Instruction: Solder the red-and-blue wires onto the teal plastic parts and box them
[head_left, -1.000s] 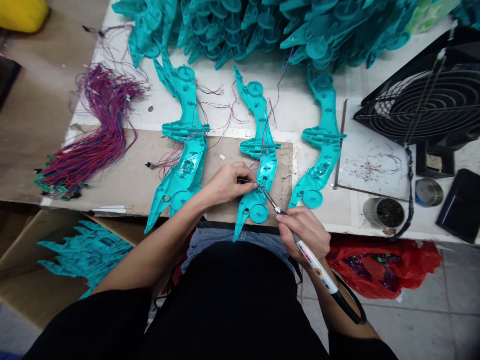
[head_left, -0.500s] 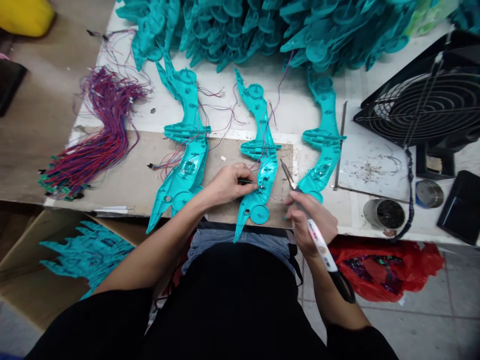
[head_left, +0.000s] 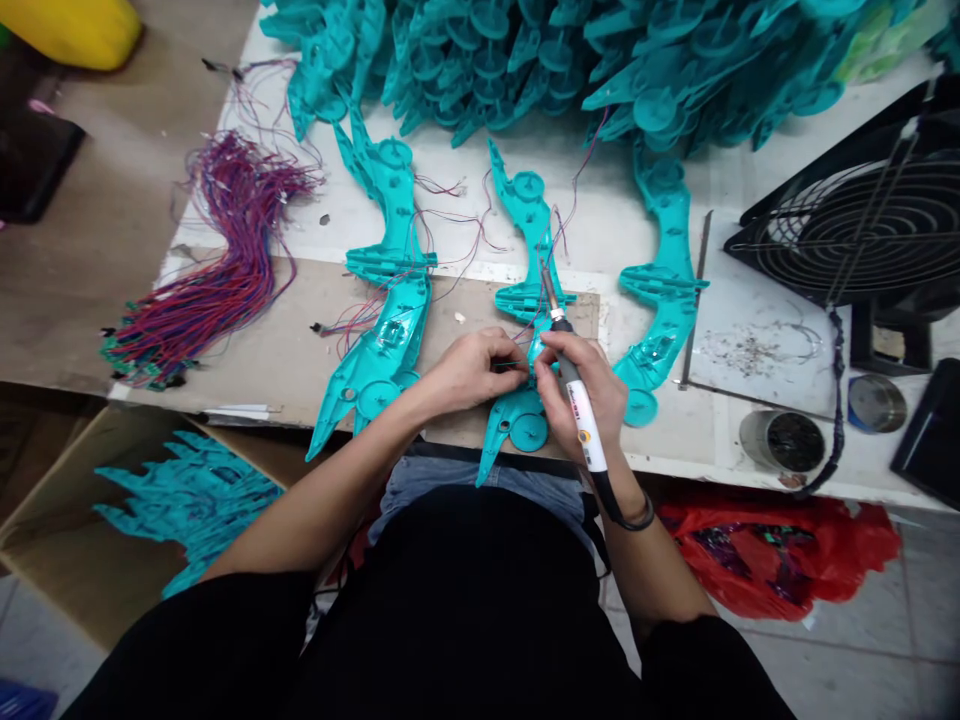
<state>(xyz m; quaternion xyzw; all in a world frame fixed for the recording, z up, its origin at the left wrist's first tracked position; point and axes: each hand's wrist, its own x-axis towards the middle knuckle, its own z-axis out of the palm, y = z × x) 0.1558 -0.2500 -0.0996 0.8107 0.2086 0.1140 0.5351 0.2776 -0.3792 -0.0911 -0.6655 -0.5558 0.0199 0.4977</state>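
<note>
My right hand is closed round a white-and-black soldering iron, its metal tip pointing up and away over the middle teal plastic part. My left hand pinches at the lower half of that part; thin wires run by its fingertips, but what exactly the fingers grip is too small to make out. Both hands almost meet there and hide some of the part. A second teal part with red and blue wires lies to the left. A third teal part lies to the right.
A big pile of teal parts covers the back. Bundled red-blue wires lie left. At right stand a black fan, a tin and a white board. Below are a cardboard box and a red bag.
My right hand has moved left with the soldering iron, from beside the middle teal part to over it, close to my left hand. My left hand stays at the part.
</note>
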